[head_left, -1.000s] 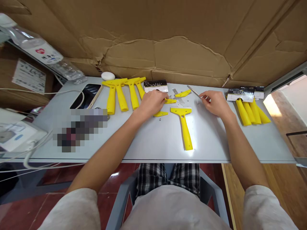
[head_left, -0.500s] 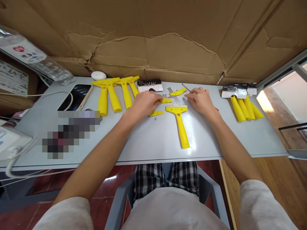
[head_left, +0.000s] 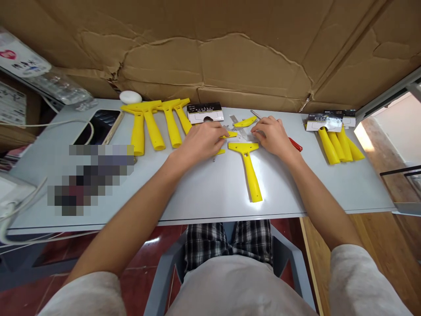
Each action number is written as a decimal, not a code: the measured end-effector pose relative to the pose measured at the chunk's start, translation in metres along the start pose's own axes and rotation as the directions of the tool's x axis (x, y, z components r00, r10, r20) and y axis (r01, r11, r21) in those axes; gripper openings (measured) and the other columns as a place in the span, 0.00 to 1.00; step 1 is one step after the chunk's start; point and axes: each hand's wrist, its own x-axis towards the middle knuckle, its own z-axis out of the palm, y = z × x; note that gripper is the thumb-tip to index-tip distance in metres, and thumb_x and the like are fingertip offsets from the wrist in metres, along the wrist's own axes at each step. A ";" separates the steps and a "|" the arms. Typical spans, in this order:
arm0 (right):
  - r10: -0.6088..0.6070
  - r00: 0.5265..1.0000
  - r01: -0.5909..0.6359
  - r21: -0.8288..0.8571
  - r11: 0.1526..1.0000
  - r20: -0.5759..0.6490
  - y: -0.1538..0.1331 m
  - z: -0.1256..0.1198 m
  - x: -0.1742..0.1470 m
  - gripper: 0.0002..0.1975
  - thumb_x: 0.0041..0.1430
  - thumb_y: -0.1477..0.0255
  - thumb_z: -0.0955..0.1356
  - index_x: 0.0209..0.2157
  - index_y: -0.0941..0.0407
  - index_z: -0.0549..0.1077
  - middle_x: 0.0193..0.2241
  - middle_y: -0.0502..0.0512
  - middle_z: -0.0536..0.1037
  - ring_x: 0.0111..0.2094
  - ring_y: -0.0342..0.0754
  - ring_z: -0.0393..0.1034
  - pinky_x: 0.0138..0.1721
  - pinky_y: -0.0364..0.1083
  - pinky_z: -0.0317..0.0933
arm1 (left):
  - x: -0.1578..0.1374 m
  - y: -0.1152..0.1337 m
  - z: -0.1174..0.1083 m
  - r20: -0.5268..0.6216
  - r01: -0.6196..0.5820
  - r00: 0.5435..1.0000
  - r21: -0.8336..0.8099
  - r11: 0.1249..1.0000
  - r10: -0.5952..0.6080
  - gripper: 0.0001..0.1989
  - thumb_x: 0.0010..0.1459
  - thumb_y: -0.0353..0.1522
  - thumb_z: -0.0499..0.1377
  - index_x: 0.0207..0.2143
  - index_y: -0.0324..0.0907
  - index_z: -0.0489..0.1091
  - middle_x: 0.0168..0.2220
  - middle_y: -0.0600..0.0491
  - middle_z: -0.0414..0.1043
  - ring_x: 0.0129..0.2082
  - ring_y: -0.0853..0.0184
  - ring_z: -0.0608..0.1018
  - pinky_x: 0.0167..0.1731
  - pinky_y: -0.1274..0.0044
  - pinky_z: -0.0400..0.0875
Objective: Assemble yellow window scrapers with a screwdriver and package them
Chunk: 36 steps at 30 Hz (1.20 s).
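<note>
My left hand is over the small parts, fingers bent and pinched together beside a yellow plastic plate; what they hold, if anything, is hidden. A second plate sticks out from under it. Across from it, my right hand has its thumb and fingertips close together near the thin metal blades; I cannot make out anything between them. Another yellow plate lies behind, with tiny screws around. In front of both hands is a yellow scraper handle, its wide head pointing away from me.
Beyond my right wrist lies a red-handled screwdriver. Several yellow scraper handles rest at left beside a black-and-white packaging card. More carded scrapers are at right. A phone and cables lie far left; cardboard stands behind.
My right hand has shifted slightly left, its fingertips closer together, uncovering the screwdriver's red handle. My left hand has moved a little right and now covers more of the nearer plate.
</note>
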 end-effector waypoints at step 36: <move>-0.219 0.972 0.229 0.129 0.965 -0.087 -0.029 -0.002 -0.024 0.18 0.67 0.82 0.63 0.42 0.51 0.84 0.51 0.60 0.83 0.54 0.61 0.73 0.55 0.60 0.63 | -0.011 0.011 -0.005 0.069 -0.175 0.982 0.016 0.984 0.174 0.23 0.71 0.28 0.53 0.58 0.49 0.84 0.49 0.46 0.83 0.46 0.53 0.84 0.44 0.65 0.77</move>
